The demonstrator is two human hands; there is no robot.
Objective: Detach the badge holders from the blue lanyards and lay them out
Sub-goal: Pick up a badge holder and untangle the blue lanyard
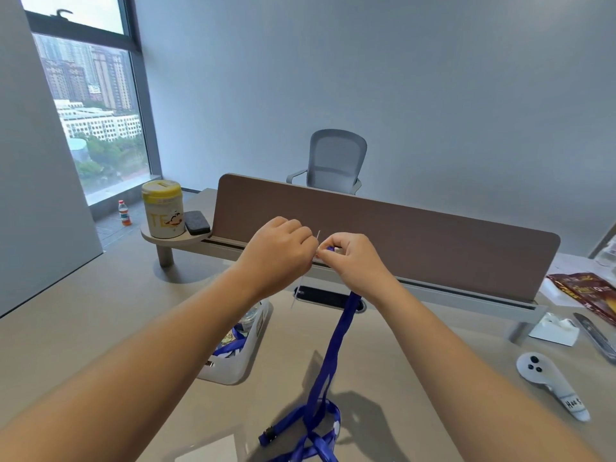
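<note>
Both hands are raised above the desk and meet in front of the partition. My left hand (280, 251) pinches a clear badge holder (297, 293), seen edge-on as a thin line running down past the wrist. My right hand (353, 258) is closed on the clip end of a blue lanyard (333, 348). The strap hangs down from it to a heap of blue lanyards (306, 431) at the desk's near edge. A clear holder (206, 448) lies flat at the bottom edge. A grey tray (233, 365) under my left forearm holds more lanyards and badges.
A brown partition (400, 235) runs across the desk behind my hands. A yellow-lidded tin (163, 208) and a dark case (197, 222) stand on a small shelf at left. A white controller (550, 381), red packet (586, 291) and tissues (555, 328) lie right.
</note>
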